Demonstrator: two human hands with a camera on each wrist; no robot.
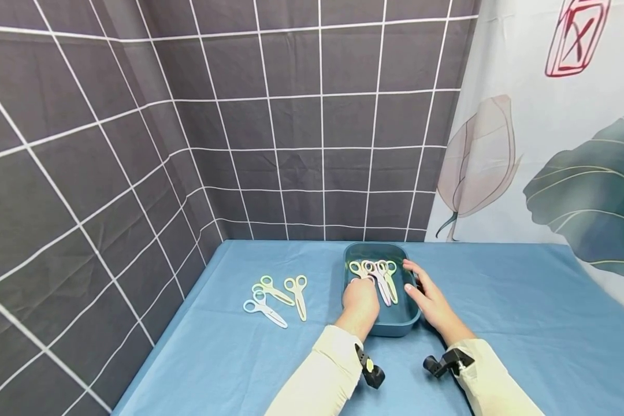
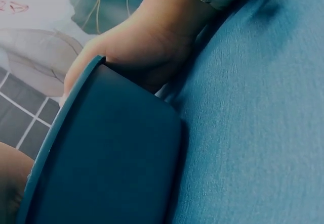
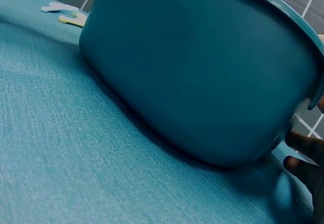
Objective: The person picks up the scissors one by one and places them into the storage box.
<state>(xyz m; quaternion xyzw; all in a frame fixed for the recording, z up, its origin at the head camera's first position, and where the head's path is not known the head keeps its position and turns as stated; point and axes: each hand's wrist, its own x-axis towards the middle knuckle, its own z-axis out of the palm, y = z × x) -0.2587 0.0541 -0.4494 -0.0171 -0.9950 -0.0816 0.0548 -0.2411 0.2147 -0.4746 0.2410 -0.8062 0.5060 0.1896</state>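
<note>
A dark teal plastic bin [image 1: 392,329] stands on the blue cloth, with several pairs of pastel scissors [image 1: 384,279] lying inside, handles towards the back. My left hand [image 1: 361,303] reaches in over the bin's left side and grips scissors there; its fingertips and the blades under it are hidden. My right hand [image 1: 433,303] holds the bin's right wall, thumb and forefinger over the rim, other fingers outside. In the right wrist view, dark fingers [image 3: 304,155] show beside the bin's outer wall [image 3: 197,77].
Left of the bin lie three loose pairs of scissors: a yellow-green one [image 1: 274,290], a white-blue one [image 1: 265,309] and a pale yellow one [image 1: 299,297]. A dark grey gridded curtain [image 1: 296,121] hangs behind the table, a white printed one [image 1: 520,190] at the right.
</note>
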